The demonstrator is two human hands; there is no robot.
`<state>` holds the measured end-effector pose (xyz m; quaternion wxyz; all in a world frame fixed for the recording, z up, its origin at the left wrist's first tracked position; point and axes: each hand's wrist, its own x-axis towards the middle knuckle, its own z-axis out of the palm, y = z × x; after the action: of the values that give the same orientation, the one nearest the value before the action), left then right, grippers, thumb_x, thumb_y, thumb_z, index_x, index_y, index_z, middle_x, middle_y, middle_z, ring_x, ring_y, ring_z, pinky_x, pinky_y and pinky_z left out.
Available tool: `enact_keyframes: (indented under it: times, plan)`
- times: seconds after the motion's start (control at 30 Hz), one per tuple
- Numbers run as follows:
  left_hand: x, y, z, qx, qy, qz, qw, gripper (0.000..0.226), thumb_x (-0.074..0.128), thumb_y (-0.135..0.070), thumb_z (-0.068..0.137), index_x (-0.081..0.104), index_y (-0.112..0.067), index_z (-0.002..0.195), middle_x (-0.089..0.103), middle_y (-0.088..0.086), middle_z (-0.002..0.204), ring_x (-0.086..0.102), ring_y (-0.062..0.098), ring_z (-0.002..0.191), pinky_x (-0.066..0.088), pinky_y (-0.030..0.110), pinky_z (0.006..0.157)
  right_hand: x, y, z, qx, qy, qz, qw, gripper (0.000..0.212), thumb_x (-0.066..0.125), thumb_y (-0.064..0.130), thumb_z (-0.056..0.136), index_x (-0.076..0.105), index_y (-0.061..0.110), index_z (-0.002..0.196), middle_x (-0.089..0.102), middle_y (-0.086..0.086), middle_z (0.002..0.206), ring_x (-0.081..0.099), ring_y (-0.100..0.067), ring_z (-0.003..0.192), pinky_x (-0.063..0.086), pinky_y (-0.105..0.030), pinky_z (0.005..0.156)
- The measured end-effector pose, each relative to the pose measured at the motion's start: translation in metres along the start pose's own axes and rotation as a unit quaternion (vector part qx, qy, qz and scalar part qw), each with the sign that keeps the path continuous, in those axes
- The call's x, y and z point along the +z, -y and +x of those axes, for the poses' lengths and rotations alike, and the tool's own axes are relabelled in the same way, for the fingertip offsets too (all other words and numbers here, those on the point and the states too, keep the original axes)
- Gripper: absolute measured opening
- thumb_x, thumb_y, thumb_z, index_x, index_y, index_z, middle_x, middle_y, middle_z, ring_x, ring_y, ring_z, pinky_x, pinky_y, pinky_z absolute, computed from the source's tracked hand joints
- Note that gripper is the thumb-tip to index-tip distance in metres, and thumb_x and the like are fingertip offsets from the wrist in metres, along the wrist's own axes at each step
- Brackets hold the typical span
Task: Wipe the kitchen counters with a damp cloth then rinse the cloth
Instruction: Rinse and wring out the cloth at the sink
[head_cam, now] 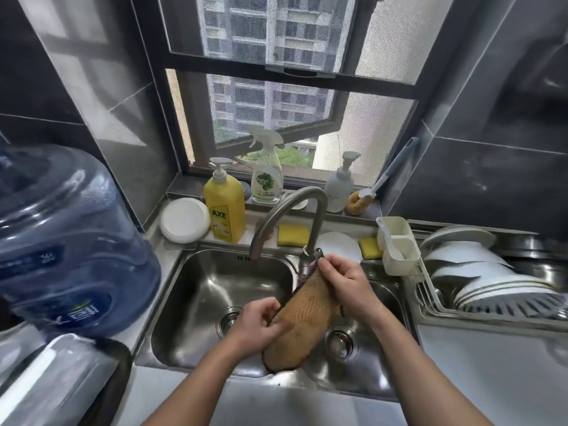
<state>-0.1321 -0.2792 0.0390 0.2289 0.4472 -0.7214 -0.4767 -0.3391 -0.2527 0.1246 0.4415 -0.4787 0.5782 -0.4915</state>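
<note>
Head view: cloth [302, 325] stretched between left hand [261, 325] and right hand [347, 282].

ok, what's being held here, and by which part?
The tan waffle-weave cloth: right hand pinches its upper end, left hand grips its left edge.

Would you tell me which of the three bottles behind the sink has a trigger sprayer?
The clear Dettol bottle in the middle; the yellow bottle and white bottle flanking it have pump tops.

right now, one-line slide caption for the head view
Left hand and right hand grip a tan cloth over the steel sink.
</note>
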Motion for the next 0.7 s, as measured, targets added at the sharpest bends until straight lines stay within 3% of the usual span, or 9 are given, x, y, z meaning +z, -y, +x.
enact_keyframes:
  times: [0.1,0.2,0.3,0.4,0.47,0.57,0.7]
  plan:
    - [-0.007,0.014,-0.011,-0.032,0.002,-0.061,0.998,0.029,0.086,-0.028,0.074,0.061,-0.013,0.069,0.051,-0.012,0.059,0.044,0.000,0.058,0.034,0.020,0.056,-0.015,-0.004,-0.002,0.008,-0.088,-0.001,0.996,0.026,0.052,0.015,0.099,0.067,-0.004,0.091,0.059,-0.004,0.075,0.053,-0.002,0.066,0.043,-0.017,0.061]
    - [-0.013,0.017,-0.020,-0.085,-0.041,-0.185,0.978,0.047,0.085,-0.045,0.063,0.065,-0.005,0.076,0.058,-0.004,0.065,0.053,0.009,0.064,0.043,0.025,0.060,-0.024,-0.010,-0.004,0.025,-0.149,-0.025,0.988,0.022,0.054,0.015,0.098,0.071,0.005,0.088,0.063,-0.004,0.079,0.055,0.005,0.062,0.042,-0.009,0.056]
    - [-0.010,0.003,-0.022,-0.134,-0.083,-0.323,0.933,0.026,0.083,-0.026,0.077,0.068,-0.005,0.079,0.068,0.002,0.069,0.062,0.011,0.064,0.050,0.021,0.057,-0.027,-0.017,-0.005,0.056,-0.199,-0.058,0.977,0.017,0.059,0.023,0.096,0.072,0.016,0.085,0.069,0.002,0.082,0.060,0.003,0.070,0.045,-0.012,0.059]
    - [0.004,-0.011,-0.009,-0.177,-0.180,-0.288,0.924,0.010,0.071,-0.015,0.089,0.073,-0.007,0.084,0.074,0.004,0.077,0.067,0.013,0.071,0.052,0.022,0.059,-0.016,-0.024,-0.008,0.059,-0.250,-0.088,0.962,0.014,0.066,0.024,0.091,0.069,0.024,0.077,0.069,0.005,0.077,0.062,-0.009,0.072,0.047,-0.018,0.060]
    - [0.016,-0.023,0.001,-0.190,-0.217,-0.264,0.920,0.012,0.068,-0.015,0.091,0.075,-0.007,0.086,0.075,0.007,0.082,0.066,0.014,0.074,0.050,0.016,0.058,0.002,-0.032,-0.011,0.056,-0.241,-0.102,0.963,0.009,0.069,0.024,0.088,0.072,0.021,0.080,0.071,0.006,0.077,0.065,-0.010,0.074,0.052,-0.021,0.064]
    - [0.035,-0.048,0.009,-0.172,-0.186,-0.293,0.922,0.017,0.063,-0.014,0.095,0.074,-0.001,0.092,0.075,0.016,0.088,0.065,0.015,0.076,0.051,0.020,0.064,0.032,-0.044,-0.018,0.037,-0.186,-0.163,0.968,0.013,0.071,0.028,0.084,0.076,0.018,0.091,0.073,0.009,0.082,0.066,-0.005,0.077,0.054,-0.024,0.072]
    - [0.041,-0.067,0.007,-0.149,-0.160,-0.368,0.904,0.021,0.057,-0.014,0.098,0.070,0.001,0.091,0.072,0.008,0.076,0.068,0.013,0.071,0.055,0.020,0.064,0.056,-0.044,-0.033,-0.006,-0.129,-0.153,0.980,0.014,0.066,0.018,0.087,0.076,0.023,0.097,0.071,0.008,0.083,0.065,-0.004,0.079,0.054,-0.026,0.074]
